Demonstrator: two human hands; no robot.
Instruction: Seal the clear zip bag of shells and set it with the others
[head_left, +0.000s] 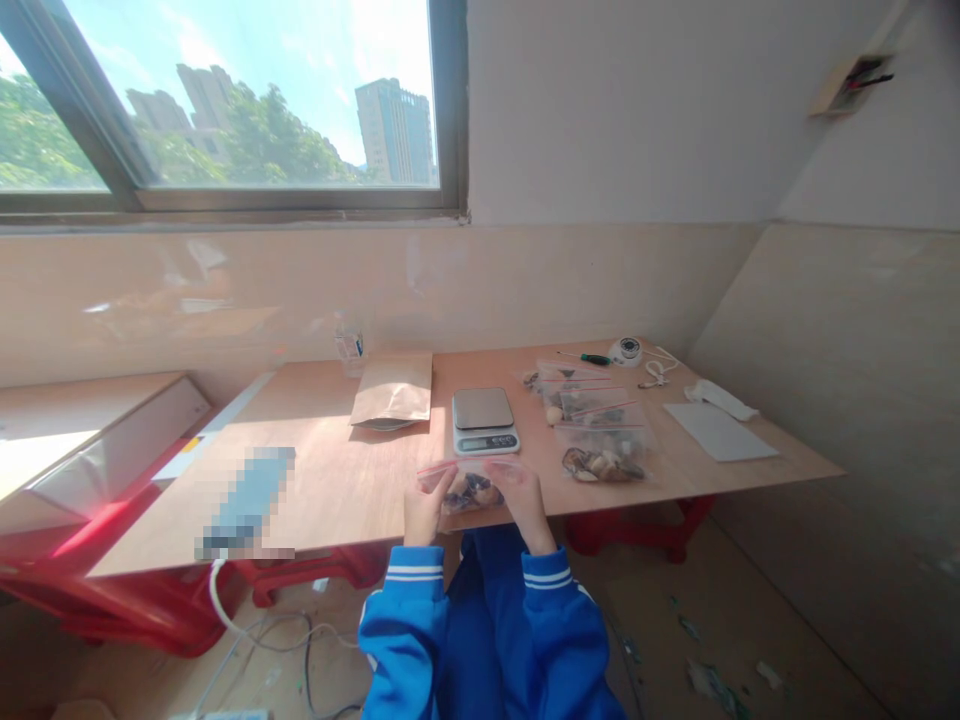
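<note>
Both hands hold a small clear zip bag (469,488) with a red seal strip and dark and pale lumps inside, at the near edge of a wooden table (337,480). My left hand (425,508) pinches the bag's left end and my right hand (525,500) grips its right end, fingers closed on the plastic. Just beyond the bag sits a small digital kitchen scale (484,420) with a bare steel platform. Blue sleeves with white stripes cover both arms.
Several filled zip bags (596,430) lie right of the scale. A brown paper pouch (392,392) lies left of it, a small bottle (349,347) behind. White sheet (720,430), screwdriver (592,358) and tape roll (627,350) at far right. Cables (255,630) trail on the floor.
</note>
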